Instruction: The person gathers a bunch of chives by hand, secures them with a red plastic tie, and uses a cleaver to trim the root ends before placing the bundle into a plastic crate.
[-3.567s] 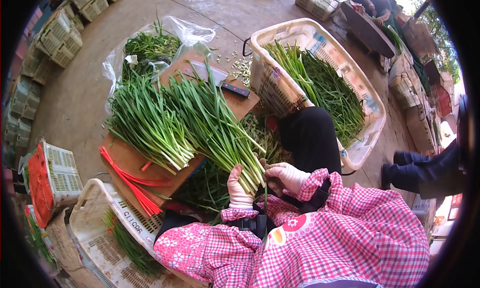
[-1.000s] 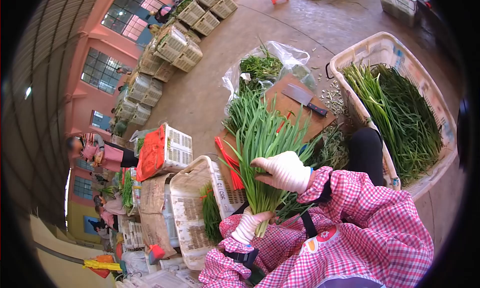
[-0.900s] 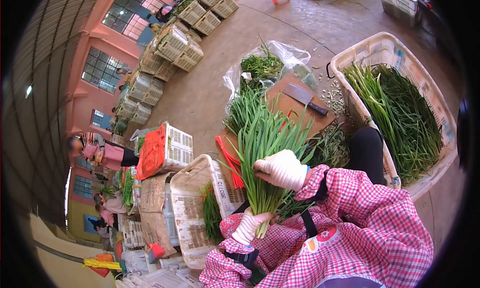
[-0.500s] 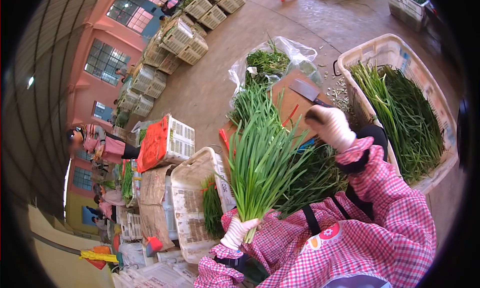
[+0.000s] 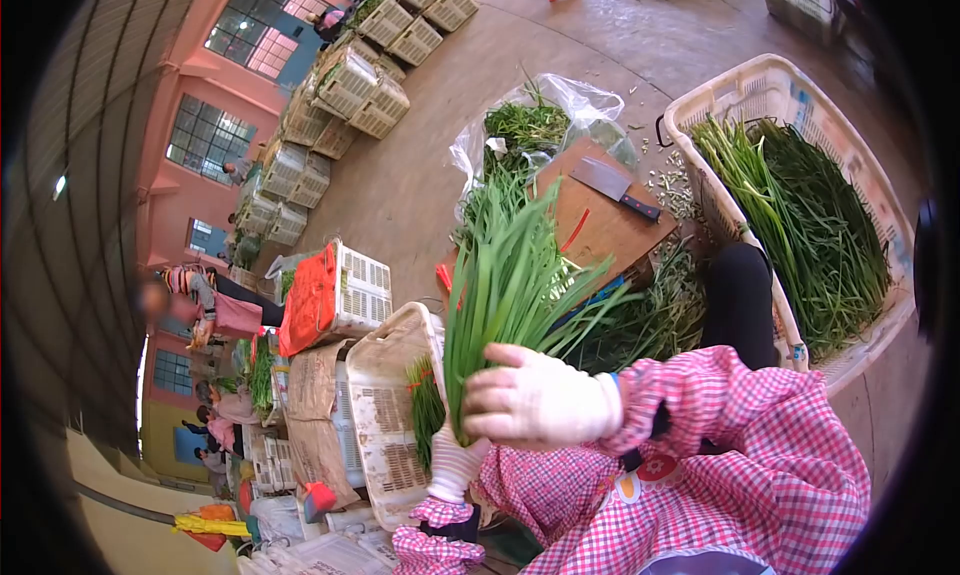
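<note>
My left hand [image 5: 456, 462], in a light glove, is closed around the base of an upright bunch of long flat green leaves that look like garlic chives [image 5: 500, 285]. In front of the lower stalks is my right hand [image 5: 545, 397], gloved with bare fingertips. Its fingers are slightly bent and apart, lying across the bunch; whether they touch it is hard to tell. Beyond the leaves, a cleaver [image 5: 615, 189] with a dark handle rests on a brown board [image 5: 590, 230], beside a red strip [image 5: 575, 230].
A large white crate [image 5: 690, 165] of greens stands at the right. Left of me is another crate [image 5: 378, 450] with a tied bunch [image 5: 425, 405]. More greens lie in a clear plastic bag [image 5: 590, 100] past the board. Stacked crates [image 5: 350, 80] and other people [image 5: 215, 300] are farther off.
My right hand has come down from beside the cleaver to the lower part of the bunch. The bunch stays in my left hand and the view has shifted slightly.
</note>
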`<state>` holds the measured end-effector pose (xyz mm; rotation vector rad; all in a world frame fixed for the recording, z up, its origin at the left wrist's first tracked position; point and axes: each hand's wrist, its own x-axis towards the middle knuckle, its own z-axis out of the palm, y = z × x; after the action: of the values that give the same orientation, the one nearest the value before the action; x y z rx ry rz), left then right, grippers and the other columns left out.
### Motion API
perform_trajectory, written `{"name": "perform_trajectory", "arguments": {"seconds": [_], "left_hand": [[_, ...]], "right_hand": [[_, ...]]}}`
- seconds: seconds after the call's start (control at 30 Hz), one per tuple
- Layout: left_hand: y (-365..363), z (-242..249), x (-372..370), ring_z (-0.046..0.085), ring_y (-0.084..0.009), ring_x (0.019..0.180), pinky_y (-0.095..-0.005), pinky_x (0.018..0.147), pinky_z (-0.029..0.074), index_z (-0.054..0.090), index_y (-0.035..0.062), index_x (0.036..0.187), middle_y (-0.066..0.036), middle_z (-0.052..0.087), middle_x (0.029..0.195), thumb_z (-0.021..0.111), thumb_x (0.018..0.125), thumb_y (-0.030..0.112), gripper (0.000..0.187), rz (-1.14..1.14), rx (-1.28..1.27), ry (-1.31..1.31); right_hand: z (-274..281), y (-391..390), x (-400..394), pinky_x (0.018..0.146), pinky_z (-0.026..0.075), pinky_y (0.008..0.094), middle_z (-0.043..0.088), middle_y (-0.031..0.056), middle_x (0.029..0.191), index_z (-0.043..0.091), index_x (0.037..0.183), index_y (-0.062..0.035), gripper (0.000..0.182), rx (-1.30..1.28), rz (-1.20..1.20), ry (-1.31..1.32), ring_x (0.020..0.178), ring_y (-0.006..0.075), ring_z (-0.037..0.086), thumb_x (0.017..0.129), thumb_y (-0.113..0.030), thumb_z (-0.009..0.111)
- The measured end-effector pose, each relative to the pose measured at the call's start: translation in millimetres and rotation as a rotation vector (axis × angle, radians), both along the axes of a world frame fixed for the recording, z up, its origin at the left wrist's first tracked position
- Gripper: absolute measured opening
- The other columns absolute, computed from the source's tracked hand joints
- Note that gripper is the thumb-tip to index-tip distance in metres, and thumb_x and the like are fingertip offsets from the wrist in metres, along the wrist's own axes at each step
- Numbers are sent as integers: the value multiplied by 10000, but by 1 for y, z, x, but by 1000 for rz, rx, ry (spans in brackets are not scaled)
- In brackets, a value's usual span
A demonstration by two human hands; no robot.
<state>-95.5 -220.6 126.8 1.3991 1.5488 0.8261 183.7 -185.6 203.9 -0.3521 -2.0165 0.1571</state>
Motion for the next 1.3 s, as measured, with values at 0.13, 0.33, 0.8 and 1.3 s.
{"name": "perform_trajectory", "arguments": {"seconds": [0.13,0.33,0.8,1.3], "left_hand": [[6,45,-27,646,-168,870,-284,772,517,483,51,1235,-68,669,994,635,789,47,471,11,216,433],[-4,51,-102,642,-178,870,-297,790,516,462,37,1262,-60,668,994,636,761,-22,534,200,150,-87],[-49,73,-86,626,-155,654,-270,583,527,590,16,1023,-75,664,836,739,751,52,312,142,39,43],[-63,73,-60,623,-192,745,-312,597,548,464,20,1214,-107,617,960,743,691,2,593,38,70,-38]], "right_hand": [[-79,29,-12,608,516,425,624,89,810,579,1023,-123,370,-360,-202,-471,735,293,638,737,-349,640],[-118,23,67,670,524,438,673,127,778,683,900,-108,335,-763,-181,-1007,772,320,661,704,-376,639],[-27,26,103,622,479,357,602,146,693,648,934,-48,242,-920,38,-22,660,275,620,859,-277,626],[-19,93,29,546,493,384,628,88,702,632,1046,-164,249,-344,-299,-231,614,292,619,817,-261,637]]}}
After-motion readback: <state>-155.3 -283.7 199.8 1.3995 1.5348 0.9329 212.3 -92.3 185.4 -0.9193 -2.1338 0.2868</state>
